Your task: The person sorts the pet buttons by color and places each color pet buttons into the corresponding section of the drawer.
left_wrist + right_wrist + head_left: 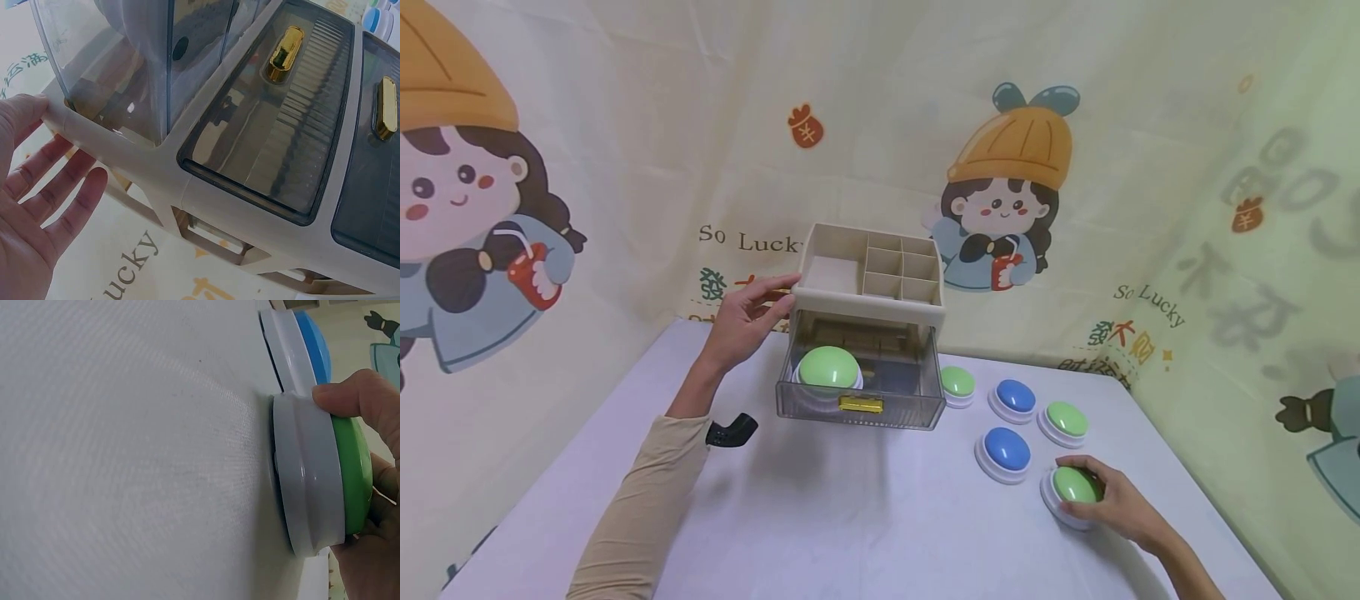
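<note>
Right of the drawer unit, R grip pinches a green btn (domed top, white rnd base); at unit's L side, L grip touches, fingers spread.

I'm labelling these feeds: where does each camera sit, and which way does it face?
Head: worn on the head, facing forward and down at the drawer unit; left hand and right hand show.
Left wrist: worn there, facing the drawer unit; left hand shows.
Right wrist: worn there, facing low across the table at a green button; right hand shows.
Shared: head and left wrist show the drawer unit.
</note>
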The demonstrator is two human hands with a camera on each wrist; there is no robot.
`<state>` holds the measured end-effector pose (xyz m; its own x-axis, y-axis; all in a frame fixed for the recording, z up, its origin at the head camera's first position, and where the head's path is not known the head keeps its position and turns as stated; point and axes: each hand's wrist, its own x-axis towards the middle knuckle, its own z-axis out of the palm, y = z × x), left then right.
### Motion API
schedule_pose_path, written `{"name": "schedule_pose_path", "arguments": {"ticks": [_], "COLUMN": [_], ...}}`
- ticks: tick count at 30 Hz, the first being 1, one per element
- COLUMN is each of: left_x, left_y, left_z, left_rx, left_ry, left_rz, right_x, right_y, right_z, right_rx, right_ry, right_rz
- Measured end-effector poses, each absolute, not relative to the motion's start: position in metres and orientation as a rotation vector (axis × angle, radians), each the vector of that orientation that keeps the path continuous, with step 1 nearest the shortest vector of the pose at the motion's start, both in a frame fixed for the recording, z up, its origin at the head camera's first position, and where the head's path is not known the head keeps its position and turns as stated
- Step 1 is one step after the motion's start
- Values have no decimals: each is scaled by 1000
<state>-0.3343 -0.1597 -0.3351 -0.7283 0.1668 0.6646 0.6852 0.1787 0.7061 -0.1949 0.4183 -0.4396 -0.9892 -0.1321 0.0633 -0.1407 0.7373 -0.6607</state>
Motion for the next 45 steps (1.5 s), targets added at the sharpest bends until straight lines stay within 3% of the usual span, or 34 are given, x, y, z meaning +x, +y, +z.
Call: {"name": "schedule_pose_path", "arguments": {"ticks": [7,19,28,45], "left_x": [-335,-336,-337,-334], "left_y": [-159,-159,-160,-160], "left_z": [-336,-336,-337,-336], "left_rx": [-800,-806,-822,-809], "left_ry": [-2018,-2005,-2005,-2018], "left_rz": [-1574,-1585,-1594,-1583], "right_x": [-194,-200,-200,-205], "right_y": [420,426,411,386], "right_z": [-443,-445,-428,-403], "right_rx": [159,447,275,599], "right_ry": [-2853,-2308,-2375,-1994], "right_rz": [1197,1965,1980,2173]}}
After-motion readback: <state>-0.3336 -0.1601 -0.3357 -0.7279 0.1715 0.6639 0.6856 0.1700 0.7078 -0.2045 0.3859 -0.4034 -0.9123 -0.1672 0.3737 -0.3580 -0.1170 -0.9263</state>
